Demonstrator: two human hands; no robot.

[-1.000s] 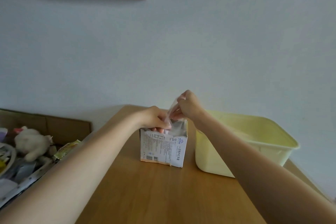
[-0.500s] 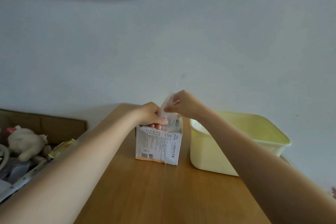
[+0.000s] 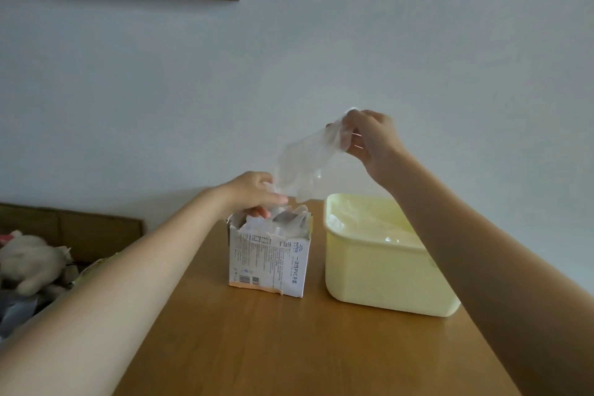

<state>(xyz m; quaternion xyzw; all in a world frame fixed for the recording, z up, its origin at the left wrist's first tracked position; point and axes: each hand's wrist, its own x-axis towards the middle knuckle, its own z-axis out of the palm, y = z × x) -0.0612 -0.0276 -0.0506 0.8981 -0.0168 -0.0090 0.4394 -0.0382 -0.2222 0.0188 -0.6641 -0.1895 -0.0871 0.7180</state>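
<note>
Below the right hand's (image 3: 373,141) pinch, the glove (image 3: 308,164) blurs into the wall and its fingers can't be told apart. The left hand's (image 3: 254,191) fingertips are partly lost in crumpled film at the mouth of the box (image 3: 270,260), whose small print is unreadable. The right forearm (image 3: 466,235) hides the far corner of the bin (image 3: 379,276).

Dim, soft daylight; wide-angle edge distortion
</note>
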